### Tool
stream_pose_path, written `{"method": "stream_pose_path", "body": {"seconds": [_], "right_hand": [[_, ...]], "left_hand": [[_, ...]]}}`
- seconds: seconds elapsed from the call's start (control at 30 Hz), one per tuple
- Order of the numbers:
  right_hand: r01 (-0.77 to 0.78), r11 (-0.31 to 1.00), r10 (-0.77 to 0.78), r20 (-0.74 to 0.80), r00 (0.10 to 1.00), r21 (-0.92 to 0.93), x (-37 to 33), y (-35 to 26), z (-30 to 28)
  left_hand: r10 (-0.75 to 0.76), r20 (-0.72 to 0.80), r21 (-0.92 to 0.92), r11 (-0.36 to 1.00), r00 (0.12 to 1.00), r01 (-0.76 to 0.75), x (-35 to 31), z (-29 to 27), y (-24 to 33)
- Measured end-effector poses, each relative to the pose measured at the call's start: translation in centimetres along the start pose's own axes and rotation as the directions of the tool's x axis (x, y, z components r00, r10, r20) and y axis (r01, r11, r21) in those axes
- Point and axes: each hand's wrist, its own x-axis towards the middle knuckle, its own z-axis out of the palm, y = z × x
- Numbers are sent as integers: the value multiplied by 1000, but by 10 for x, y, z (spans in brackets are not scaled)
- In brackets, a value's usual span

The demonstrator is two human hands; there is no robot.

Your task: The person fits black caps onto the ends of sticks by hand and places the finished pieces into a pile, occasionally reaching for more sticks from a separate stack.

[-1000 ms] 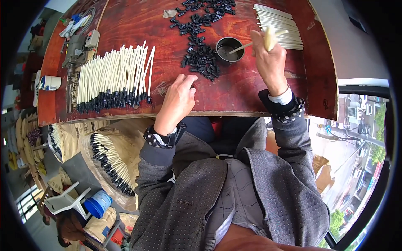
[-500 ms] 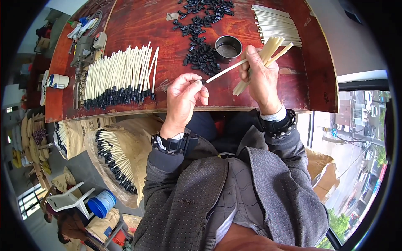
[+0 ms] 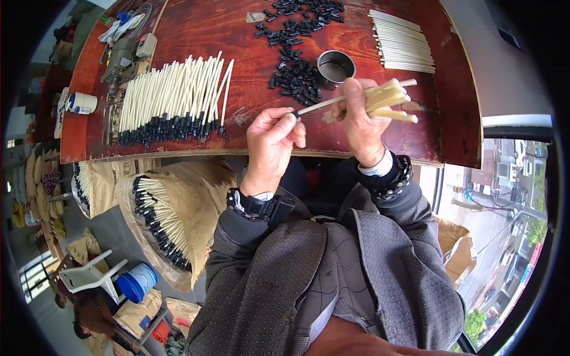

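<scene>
My left hand (image 3: pixel 273 142) pinches a small black plastic piece (image 3: pixel 296 114) between thumb and fingertips; the fingers hide most of it. My right hand (image 3: pixel 363 121) is closed round a bundle of cream sticks (image 3: pixel 389 98). One pale stick (image 3: pixel 317 107) reaches left from that hand, its tip meeting the black piece; I cannot tell how deep it sits. Beyond my hands lies a strewn heap of loose black pieces (image 3: pixel 295 77), with a round metal cup (image 3: pixel 336 67) beside it. Sticks with black ends (image 3: pixel 172 101) lie in a wide pile at the left of the table.
Plain sticks (image 3: pixel 404 44) lie in a row at the right of the red wooden table (image 3: pixel 214 35). A metal device (image 3: pixel 122 62) stands at its left edge. Below are sacks of black-ended sticks (image 3: pixel 160 219), a blue bucket (image 3: pixel 137 282) and a white stool (image 3: pixel 89 274).
The bundle in my right hand has tilted over to the right, its ends now pointing right. My left hand has shifted slightly right in the picture, still pinching the black piece.
</scene>
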Motion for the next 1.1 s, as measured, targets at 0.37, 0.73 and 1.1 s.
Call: {"method": "stream_pose_path", "body": {"seconds": [0.37,0.73,1.1], "right_hand": [[-381,920,364,164,917,94,29,3,-7],[-121,968,175,251,952,-218,52,4,-21],[-185,908,237,96,967,-375,47,-3,-36]], "left_hand": [[663,76,678,513,744,-526,-1,-29,72],[801,399,845,-510,445,160,-10,-158,209],[491,521,847,-199,699,-492,20,-39,50]]}}
